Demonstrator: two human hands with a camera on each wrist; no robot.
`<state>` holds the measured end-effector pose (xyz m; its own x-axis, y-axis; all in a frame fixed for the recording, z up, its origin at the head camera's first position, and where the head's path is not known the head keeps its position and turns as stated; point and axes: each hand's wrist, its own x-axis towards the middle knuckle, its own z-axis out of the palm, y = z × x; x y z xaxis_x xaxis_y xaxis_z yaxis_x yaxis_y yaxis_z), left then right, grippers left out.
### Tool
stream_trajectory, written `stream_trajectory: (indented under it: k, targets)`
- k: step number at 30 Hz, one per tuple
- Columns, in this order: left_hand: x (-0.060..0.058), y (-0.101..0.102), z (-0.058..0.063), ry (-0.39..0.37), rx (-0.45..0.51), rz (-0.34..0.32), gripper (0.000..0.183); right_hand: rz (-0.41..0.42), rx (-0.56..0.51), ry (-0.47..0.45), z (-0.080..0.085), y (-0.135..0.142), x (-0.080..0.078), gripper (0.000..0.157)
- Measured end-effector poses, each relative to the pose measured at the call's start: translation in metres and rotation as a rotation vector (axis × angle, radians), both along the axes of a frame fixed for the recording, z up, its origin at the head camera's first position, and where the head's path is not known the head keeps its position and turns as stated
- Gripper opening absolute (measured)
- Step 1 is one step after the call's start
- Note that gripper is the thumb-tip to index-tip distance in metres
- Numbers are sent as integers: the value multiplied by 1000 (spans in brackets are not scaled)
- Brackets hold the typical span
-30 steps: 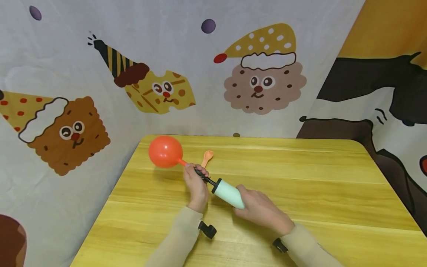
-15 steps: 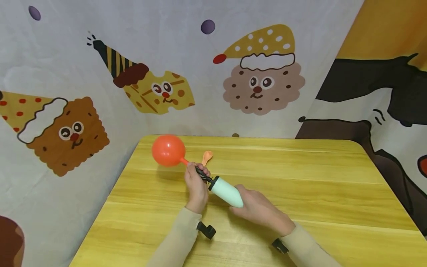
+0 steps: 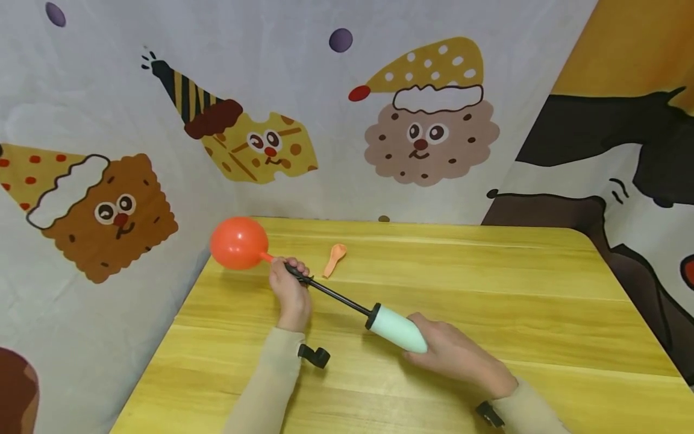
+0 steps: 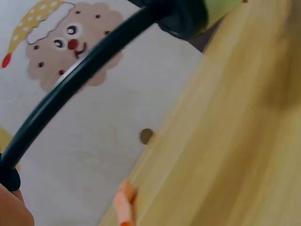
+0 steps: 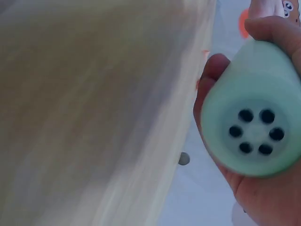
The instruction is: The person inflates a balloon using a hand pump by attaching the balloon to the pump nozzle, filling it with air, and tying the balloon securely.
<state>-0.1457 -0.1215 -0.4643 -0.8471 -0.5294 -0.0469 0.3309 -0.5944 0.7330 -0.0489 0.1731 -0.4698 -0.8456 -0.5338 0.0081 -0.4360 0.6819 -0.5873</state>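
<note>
A partly inflated red balloon is on the nozzle end of a hand pump with a mint-green barrel. My left hand grips the black nozzle end and the balloon's neck; the exact join is hidden by the fingers. My right hand is wrapped round the mint-green barrel, whose end with several round holes faces the right wrist camera. Between the hands a long stretch of black rod shows. Behind the rod, a flat orange balloon lies on the table, apart from both hands.
The wooden table reaches back to a cloth backdrop printed with cartoon biscuits and cheese. A dark strap mount sits on the left wrist, and a similar one on the right.
The pump was first pushed nearly together, then drawn out to a long bare rod. My left hand and the red balloon moved left; my right hand moved right and nearer.
</note>
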Motion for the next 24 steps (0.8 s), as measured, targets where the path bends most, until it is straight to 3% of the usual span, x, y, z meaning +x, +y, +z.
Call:
stream_trajectory:
  k: [6,15,24]
  targets:
    - [3,14,-3,-41,-10,-28,33,-14,0,38,-2,-7,-1,51]
    - [8,31,-1,-27,-22,-41,32,-45,25,89,0,-20,-3,51]
    - [23,63,-9,-47,-62,-128,32,-69,14,107,5,-45,-10,48]
